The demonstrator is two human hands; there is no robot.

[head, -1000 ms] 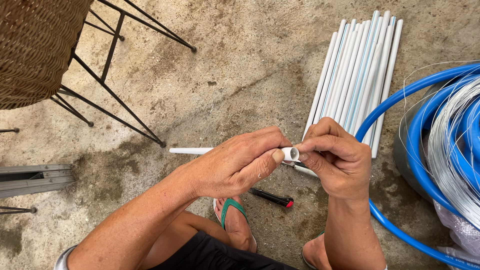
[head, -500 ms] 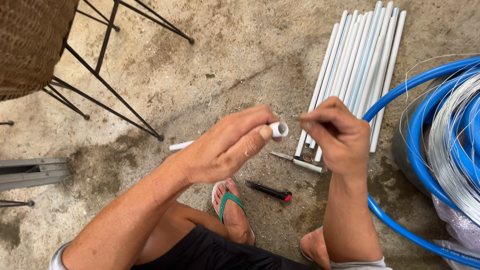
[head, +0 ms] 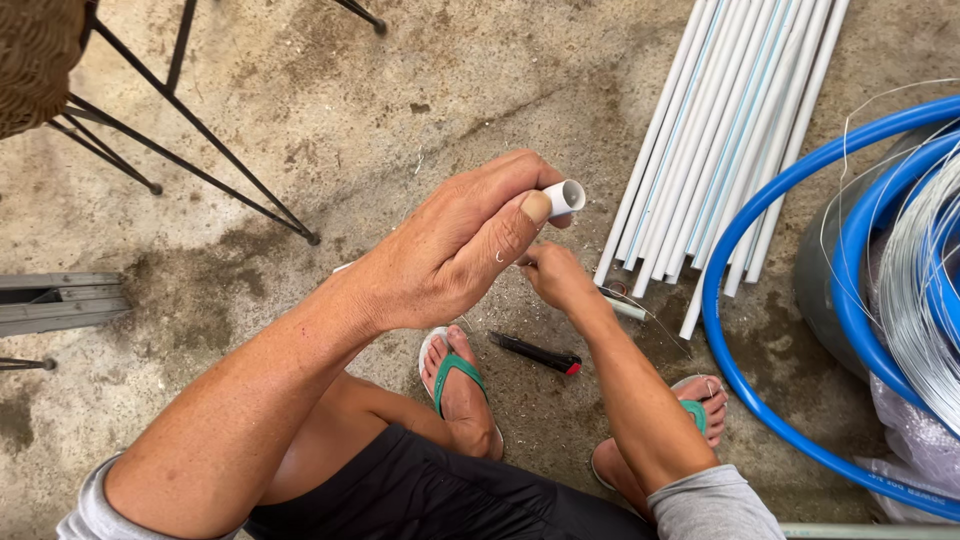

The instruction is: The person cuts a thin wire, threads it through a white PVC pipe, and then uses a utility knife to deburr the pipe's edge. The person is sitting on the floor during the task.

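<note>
My left hand (head: 450, 250) grips a short white plastic pipe (head: 566, 196), with its open end sticking out past my thumb and pointing right. My right hand (head: 553, 275) is lower, just under the left, fingers pinched together on what looks like a thin silver wire (head: 655, 322) that trails right over the floor. A black utility knife with a red end (head: 535, 353) lies on the concrete below both hands, between my feet in green flip-flops (head: 455, 375).
A bundle of long white pipes (head: 710, 130) lies at the upper right, with a short pipe piece (head: 625, 308) near its end. Blue hose (head: 760, 400) and a coil of silver wire (head: 920, 300) fill the right. A wicker chair (head: 35, 50) on black legs (head: 200, 130) stands upper left, above a grey metal bar (head: 60, 300).
My right hand has left the pipe's end and dropped below the left hand. The left hand keeps the pipe and has tilted its open end up.
</note>
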